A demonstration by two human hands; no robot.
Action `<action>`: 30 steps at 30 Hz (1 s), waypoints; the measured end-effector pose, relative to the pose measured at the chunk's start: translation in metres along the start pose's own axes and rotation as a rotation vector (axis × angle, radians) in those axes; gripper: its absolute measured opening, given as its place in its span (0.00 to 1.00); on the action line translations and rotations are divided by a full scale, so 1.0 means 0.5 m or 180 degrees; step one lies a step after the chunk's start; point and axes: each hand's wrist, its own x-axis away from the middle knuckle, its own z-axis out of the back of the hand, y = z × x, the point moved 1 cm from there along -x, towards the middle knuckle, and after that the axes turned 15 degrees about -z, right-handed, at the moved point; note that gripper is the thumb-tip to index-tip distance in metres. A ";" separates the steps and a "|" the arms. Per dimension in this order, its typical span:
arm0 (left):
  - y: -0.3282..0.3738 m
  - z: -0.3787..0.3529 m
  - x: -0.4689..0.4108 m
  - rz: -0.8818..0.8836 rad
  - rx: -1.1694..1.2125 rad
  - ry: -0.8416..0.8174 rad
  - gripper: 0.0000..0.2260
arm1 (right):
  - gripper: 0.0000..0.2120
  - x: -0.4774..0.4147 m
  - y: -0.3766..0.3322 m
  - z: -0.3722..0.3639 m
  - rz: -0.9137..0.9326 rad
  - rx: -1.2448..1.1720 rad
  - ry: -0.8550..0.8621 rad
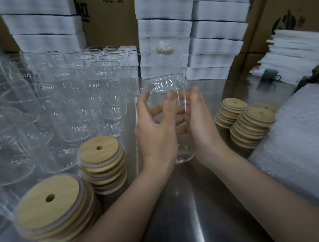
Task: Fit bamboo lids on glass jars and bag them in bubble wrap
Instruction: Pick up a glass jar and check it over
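A clear glass jar [166,86] without a lid stands between my two hands at the middle of the steel table [180,205]. My left hand [155,128] curls its fingers and thumb round the jar's left side. My right hand [200,121] lies along the jar's right side with fairly straight fingers. Stacks of round bamboo lids with a centre hole sit at the near left [51,207], beside my left wrist [100,154] and to the right [250,125]. A pile of bubble wrap bags [299,138] lies at the right.
Many empty glass jars [58,102] crowd the table's left half. A jar wrapped in bubble wrap [166,57] stands behind the held jar. White foam boxes [211,36] and cardboard cartons [289,5] are stacked at the back. A grey mug [270,75] sits at the right.
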 end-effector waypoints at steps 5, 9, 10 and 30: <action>-0.005 0.005 -0.007 -0.0052 0.0257 0.0000 0.17 | 0.17 -0.009 -0.007 0.012 -0.0207 -0.0126 0.0106; -0.008 0.006 -0.010 0.0108 0.0458 -0.0045 0.15 | 0.11 -0.015 -0.005 0.026 -0.0418 -0.0520 -0.0108; -0.008 0.006 -0.011 0.0123 0.0530 -0.0072 0.16 | 0.08 -0.015 -0.004 0.028 -0.0486 -0.0639 -0.0175; -0.020 0.001 -0.018 0.0040 0.0260 0.0020 0.17 | 0.23 -0.008 -0.009 0.027 0.0221 0.0098 -0.0571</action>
